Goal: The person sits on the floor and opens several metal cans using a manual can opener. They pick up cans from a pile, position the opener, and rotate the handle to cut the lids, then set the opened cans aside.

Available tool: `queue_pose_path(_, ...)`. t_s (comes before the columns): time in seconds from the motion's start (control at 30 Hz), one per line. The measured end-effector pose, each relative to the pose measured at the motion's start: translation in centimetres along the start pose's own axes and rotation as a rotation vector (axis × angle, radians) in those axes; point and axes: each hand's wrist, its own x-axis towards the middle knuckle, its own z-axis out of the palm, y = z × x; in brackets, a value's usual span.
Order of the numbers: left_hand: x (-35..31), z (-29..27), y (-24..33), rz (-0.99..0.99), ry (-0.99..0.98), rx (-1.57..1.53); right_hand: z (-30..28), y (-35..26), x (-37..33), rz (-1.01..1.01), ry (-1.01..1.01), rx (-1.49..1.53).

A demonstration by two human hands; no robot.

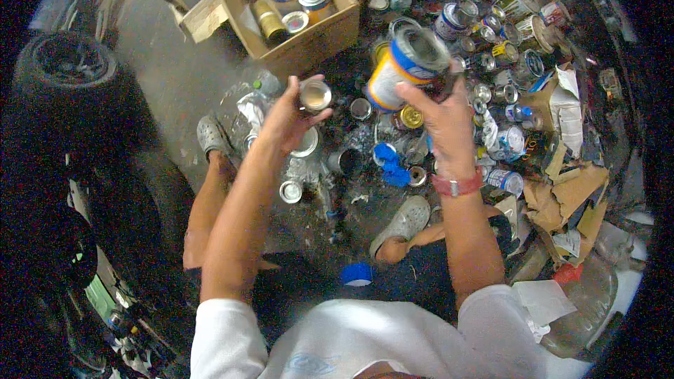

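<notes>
My left hand [283, 121] is closed around a small round can [316, 95] whose beige inside or contents face up. In my right hand [447, 123] is a large paint can [392, 74] with a white, blue and orange label, tilted, its round end toward the upper right. The two cans are apart, held above the floor between my legs. Below them lie a gold-topped can [411, 117], a crumpled blue piece [391, 165] and a dark open can [345, 161]. Motion blurs the right hand and its can a little.
A cardboard box [309, 49] with several cans stands ahead, left of centre. Many used cans [510, 142] crowd the right side, beside torn cardboard [569, 196]. A dark barrel-like container [67, 98] stands at far left. A blue lid [357, 274] lies near my lap.
</notes>
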Motion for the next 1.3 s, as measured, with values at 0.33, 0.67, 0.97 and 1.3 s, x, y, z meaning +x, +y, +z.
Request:
queue_pose_path(0.33, 24.3, 11.6, -10.6, -0.041, 0.032, 0.046, -8.2, -5.6, 1.2, 0.018, 0.340, 0.187)
queue_pose_path(0.67, 25.6, 14.1, -10.0, 0.237, 0.288, 0.966, -7.0, -4.7, 1.8, 0.133, 0.281, 0.234)
queue_pose_path(0.97, 24.2, 12.5, -9.2, 0.193, 0.182, 0.652, -6.4, -3.1, 2.2, -0.003, 0.207, -0.080)
queue_pose_path(1.3, 26.5, 9.9, -10.4, 0.226, 0.323, 0.704, -5.9, -4.1, 1.6, -0.195, 0.060, -0.308)
